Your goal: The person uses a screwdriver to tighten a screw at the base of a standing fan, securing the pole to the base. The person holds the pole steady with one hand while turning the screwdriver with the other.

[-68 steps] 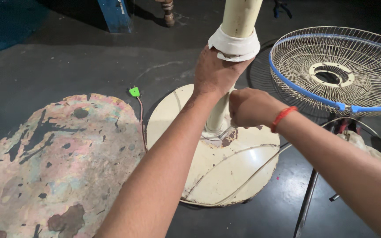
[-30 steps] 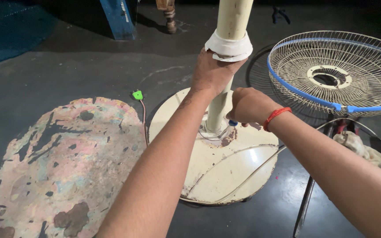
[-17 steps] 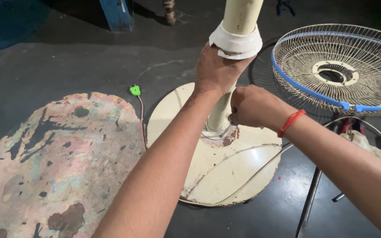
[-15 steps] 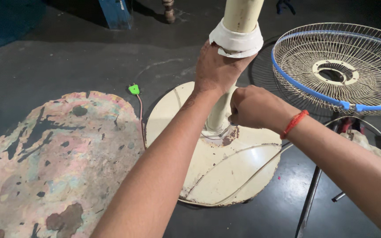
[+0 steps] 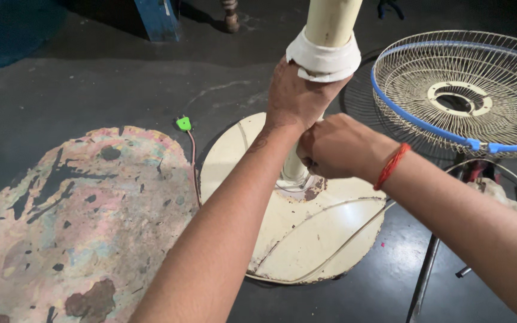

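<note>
Gripping a Fan Stand Pole

Item: cream pole (image 5: 329, 21), upright on a round cream base (image 5: 294, 230) set on the dark floor (image 5: 91, 78). It is clasped by the left hand (image 5: 294, 98), fingers wrapped tight just below a white collar (image 5: 324, 60). The right hand (image 5: 336, 146) is closed in a fist against the lower pole; what its fingers enclose cannot be told. A wire fan guard (image 5: 468, 90) is seen near the right.
</note>
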